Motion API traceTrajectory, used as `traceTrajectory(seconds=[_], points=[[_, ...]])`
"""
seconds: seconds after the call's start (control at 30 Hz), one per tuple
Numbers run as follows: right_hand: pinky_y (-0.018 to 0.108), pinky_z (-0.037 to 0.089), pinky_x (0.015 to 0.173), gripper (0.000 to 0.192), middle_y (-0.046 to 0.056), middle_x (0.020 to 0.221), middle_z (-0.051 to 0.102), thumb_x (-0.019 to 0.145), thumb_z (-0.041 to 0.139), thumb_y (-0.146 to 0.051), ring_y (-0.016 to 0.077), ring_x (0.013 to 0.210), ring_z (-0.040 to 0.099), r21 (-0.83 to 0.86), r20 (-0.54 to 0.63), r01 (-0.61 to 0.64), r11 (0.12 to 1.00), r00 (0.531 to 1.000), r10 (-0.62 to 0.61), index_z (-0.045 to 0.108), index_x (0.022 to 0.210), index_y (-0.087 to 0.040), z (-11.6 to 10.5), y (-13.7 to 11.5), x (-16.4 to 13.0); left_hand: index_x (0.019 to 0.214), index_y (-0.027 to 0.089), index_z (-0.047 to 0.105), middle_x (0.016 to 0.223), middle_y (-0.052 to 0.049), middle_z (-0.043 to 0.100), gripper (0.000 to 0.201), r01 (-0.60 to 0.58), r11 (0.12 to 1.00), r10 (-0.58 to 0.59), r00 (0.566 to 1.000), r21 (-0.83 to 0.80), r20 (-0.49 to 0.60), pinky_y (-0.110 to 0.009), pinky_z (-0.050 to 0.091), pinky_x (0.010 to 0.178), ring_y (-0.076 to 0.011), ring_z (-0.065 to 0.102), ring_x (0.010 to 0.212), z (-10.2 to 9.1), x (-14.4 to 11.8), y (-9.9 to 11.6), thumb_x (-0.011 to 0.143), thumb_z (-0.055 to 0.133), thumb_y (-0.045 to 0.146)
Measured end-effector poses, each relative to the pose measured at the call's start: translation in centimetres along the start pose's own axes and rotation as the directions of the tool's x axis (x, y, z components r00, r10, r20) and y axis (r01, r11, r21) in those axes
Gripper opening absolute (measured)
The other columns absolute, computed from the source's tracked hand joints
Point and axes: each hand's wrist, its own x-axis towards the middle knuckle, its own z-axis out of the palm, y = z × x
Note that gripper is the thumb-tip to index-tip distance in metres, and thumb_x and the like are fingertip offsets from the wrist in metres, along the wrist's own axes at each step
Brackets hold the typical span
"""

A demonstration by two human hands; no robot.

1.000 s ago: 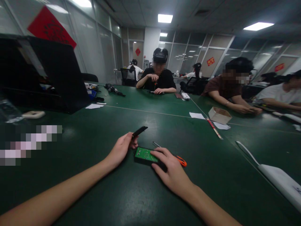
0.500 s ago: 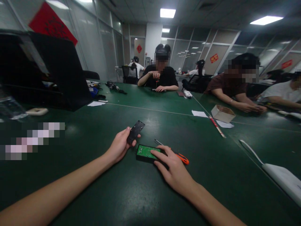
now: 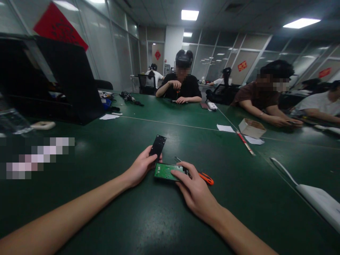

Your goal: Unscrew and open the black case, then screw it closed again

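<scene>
My left hand (image 3: 140,167) grips a flat black plastic cover (image 3: 158,143) at its lower end, thumb on top, with the cover's far end tilted up. Just right of it, a black case with a green circuit board (image 3: 164,171) faces upward. My right hand (image 3: 197,189) is closed around the right end of this case, with the index finger lying across the board. Behind the right hand lies a screwdriver (image 3: 207,179) with an orange and black handle. Its middle is hidden by the fingers, while its metal tip shows beyond the case.
A black laptop-like screen (image 3: 69,78) stands at the left. On the right are an open box (image 3: 251,128), a red and white stick (image 3: 244,142) and a white power strip (image 3: 318,202) with a cable. Other people sit around the green table (image 3: 119,219).
My left hand has shifted slightly right and turned the cover more upright, close to the case. My right hand has curled further round the case, and the circuit board has tilted a little toward me.
</scene>
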Motion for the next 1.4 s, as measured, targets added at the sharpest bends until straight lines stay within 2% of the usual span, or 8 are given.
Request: traceTrajectory(seconds=[0.4, 0.5, 0.57, 0.67, 0.77, 1.0, 1.2, 1.4], points=[[0.048, 0.045, 0.107, 0.043, 0.012, 0.141, 0.041, 0.096, 0.048, -0.011, 0.0265, 0.128, 0.048, 0.078, -0.149, -0.040, 0.996, 0.988, 0.052, 0.048, 0.136, -0.027, -0.1, -0.1, 0.1, 0.106, 0.019, 0.054, 0.098, -0.001, 0.056, 0.036, -0.027, 0.997, 0.018, 0.992, 0.068, 0.124, -0.024, 0.045, 0.071, -0.0145, 0.055, 0.084, -0.3, -0.7, -0.1, 0.073, 0.069, 0.016], [0.046, 0.049, 0.103, 0.048, 0.011, 0.143, 0.042, 0.093, 0.057, -0.017, 0.0273, 0.129, 0.048, 0.202, -0.248, -0.115, 0.973, 0.955, 0.165, 0.046, 0.138, -0.028, 0.0, -0.3, 0.2, 0.107, 0.019, 0.055, 0.098, -0.001, 0.057, 0.039, -0.011, 0.999, 0.008, 0.994, 0.030, 0.111, -0.022, 0.046, 0.067, -0.0131, 0.056, 0.080, -0.1, -0.7, -0.1, 0.072, 0.070, 0.014], [0.042, 0.053, 0.098, 0.053, 0.011, 0.144, 0.043, 0.089, 0.064, -0.024, 0.0274, 0.128, 0.051, 0.409, -0.289, -0.202, 0.890, 0.896, 0.337, 0.044, 0.138, -0.029, 0.2, -0.5, 0.5, 0.110, 0.020, 0.056, 0.100, -0.002, 0.057, 0.042, 0.043, 0.998, -0.038, 0.993, -0.040, 0.109, -0.023, 0.049, 0.066, -0.0131, 0.057, 0.079, 0.4, -1.1, -0.1, 0.072, 0.071, 0.014], [0.042, 0.051, 0.101, 0.067, 0.011, 0.137, 0.052, 0.083, 0.072, -0.031, 0.0257, 0.120, 0.058, 0.724, -0.208, -0.245, 0.645, 0.814, 0.542, 0.037, 0.140, -0.027, 0.7, -0.8, 0.9, 0.116, 0.021, 0.056, 0.105, -0.004, 0.058, 0.046, 0.144, 0.976, -0.122, 0.982, -0.163, 0.142, -0.030, 0.055, 0.067, -0.0167, 0.061, 0.082, 1.4, -1.9, -0.1, 0.072, 0.071, 0.015], [0.042, 0.050, 0.102, 0.078, 0.009, 0.129, 0.058, 0.077, 0.078, -0.033, 0.0247, 0.114, 0.062, 0.834, -0.070, -0.267, 0.483, 0.817, 0.572, 0.034, 0.141, -0.027, 0.9, -1.1, 1.1, 0.112, 0.019, 0.058, 0.105, -0.006, 0.059, 0.044, 0.187, 0.958, -0.155, 0.976, -0.216, 0.155, -0.033, 0.057, 0.069, -0.0187, 0.062, 0.085, 2.2, -2.7, -0.2, 0.071, 0.072, 0.014], [0.050, 0.046, 0.105, 0.088, 0.009, 0.126, 0.064, 0.076, 0.076, -0.031, 0.0262, 0.115, 0.064, 0.820, 0.139, -0.379, 0.429, 0.859, 0.492, 0.022, 0.146, -0.026, 0.7, -1.4, 0.6, 0.105, 0.019, 0.060, 0.102, -0.004, 0.058, 0.039, 0.189, 0.953, -0.148, 0.972, -0.237, 0.181, -0.032, 0.057, 0.073, -0.0166, 0.062, 0.084, 2.2, -2.8, -0.5, 0.069, 0.072, 0.010], [0.048, 0.046, 0.105, 0.049, 0.009, 0.121, 0.069, 0.073, 0.078, -0.032, 0.0286, 0.115, 0.064, 0.871, 0.130, -0.348, 0.347, 0.844, 0.520, 0.057, 0.117, -0.022, 0.6, -1.1, 0.7, 0.110, 0.020, 0.059, 0.106, -0.006, 0.056, 0.042, 0.203, 0.967, -0.167, 0.963, -0.157, 0.213, -0.034, 0.059, 0.067, -0.0204, 0.062, 0.086, 2.4, -3.2, -0.4, 0.071, 0.075, 0.017], [0.047, 0.047, 0.102, 0.038, 0.010, 0.115, 0.071, 0.075, 0.074, -0.028, 0.0291, 0.110, 0.066, 0.963, 0.110, -0.230, 0.141, 0.812, 0.573, 0.062, 0.110, -0.018, 0.6, -0.2, 0.9, 0.103, 0.015, 0.063, 0.096, -0.008, 0.060, 0.029, 0.161, 0.973, -0.132, 0.976, -0.167, 0.171, -0.032, 0.056, 0.068, -0.0206, 0.061, 0.087, 2.6, -3.0, -0.6, 0.088, 0.063, 0.040]])
